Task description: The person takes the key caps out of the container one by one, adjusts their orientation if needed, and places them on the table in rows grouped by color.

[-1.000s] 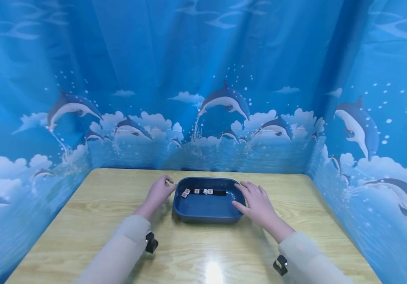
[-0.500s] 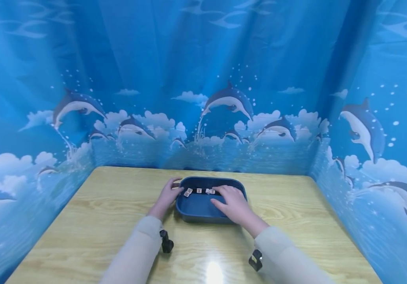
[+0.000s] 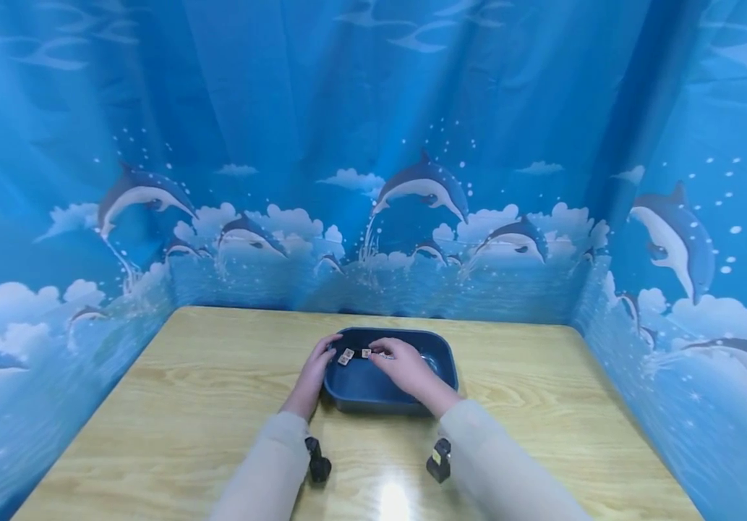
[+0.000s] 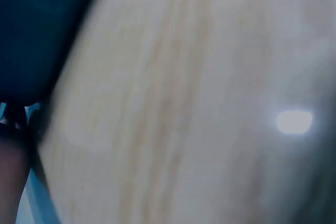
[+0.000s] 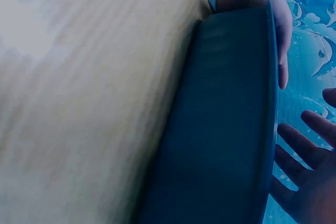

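A dark blue rectangular tub [image 3: 366,398] sits on the table. Inside it, along the far side, lie several small white cubes with dark marks [image 3: 345,357], along with some black pieces partly hidden. My left hand [image 3: 313,367] rests at the tub's left end, fingertips right at the rim. Over the tub's middle reaches my right hand [image 3: 406,367], its fingertips beside the white cubes on the right, which it partly covers. In the right wrist view its fingers [image 5: 299,148] are spread near the tub's rim, and the left hand shows at the far end.
A light wood-grain table [image 3: 217,376] extends around the tub. Blue curtains [image 3: 269,145] printed with dolphins enclose its back and sides. A black wrist camera [image 3: 318,463] is strapped at the left sleeve, another camera [image 3: 439,461] at the right one.
My right hand has moved left from the tub's right rim to over the cubes inside. The left hand has shifted slightly right, closer against the left end.
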### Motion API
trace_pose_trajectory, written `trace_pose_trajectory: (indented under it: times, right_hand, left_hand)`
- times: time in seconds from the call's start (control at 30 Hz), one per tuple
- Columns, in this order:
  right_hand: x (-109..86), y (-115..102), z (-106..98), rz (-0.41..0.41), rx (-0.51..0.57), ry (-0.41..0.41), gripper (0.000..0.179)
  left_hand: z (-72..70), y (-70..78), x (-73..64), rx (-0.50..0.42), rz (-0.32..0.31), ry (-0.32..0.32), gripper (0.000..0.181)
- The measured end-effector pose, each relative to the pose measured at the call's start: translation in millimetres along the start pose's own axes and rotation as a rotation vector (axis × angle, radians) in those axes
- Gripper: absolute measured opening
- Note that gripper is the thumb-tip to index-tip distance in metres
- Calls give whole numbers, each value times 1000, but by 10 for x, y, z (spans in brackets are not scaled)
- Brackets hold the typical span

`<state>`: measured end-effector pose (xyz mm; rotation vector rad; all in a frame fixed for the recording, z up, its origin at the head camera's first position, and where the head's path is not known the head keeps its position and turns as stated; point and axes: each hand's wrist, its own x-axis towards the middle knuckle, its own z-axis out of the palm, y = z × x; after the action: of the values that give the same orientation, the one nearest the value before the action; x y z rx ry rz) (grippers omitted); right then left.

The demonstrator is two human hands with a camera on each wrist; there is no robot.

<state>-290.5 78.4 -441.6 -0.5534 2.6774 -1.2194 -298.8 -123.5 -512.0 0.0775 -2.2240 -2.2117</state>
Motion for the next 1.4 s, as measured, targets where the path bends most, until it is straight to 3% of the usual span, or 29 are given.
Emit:
trace_pose_trajectory:
  times: [0.2,0.43,0.63,0.83,1.07,1.2,1.33,1.4]
  right_hand:
    - [128,-23,-75,73,74,-25,35]
    - [303,75,-127,98,5,-64,33]
    - [415,142,-154,161,44,-92,35]
    - [434,192,-184,187,49,-111,36]
    - [411,247,-227,274,-34,-80,33]
    - [419,306,-228,318,-56,-101,32]
    - [452,361,-234,318,-80,-126,25]
    - [469,391,-253,277,-96,-156,17]
  left_hand:
    - [16,-11,-21,23,-33,-4,38]
    - [-8,-37,16,55,-16,21,37]
    - [-35,-32,40,66,-11,36,38]
    - [-39,-16,46,58,3,42,39]
    - [-18,-23,20,6,5,38,39]
    - [-7,-26,8,24,-14,55,38]
    - [-2,-37,13,23,-19,66,37]
    - [-5,-35,13,12,-26,68,37]
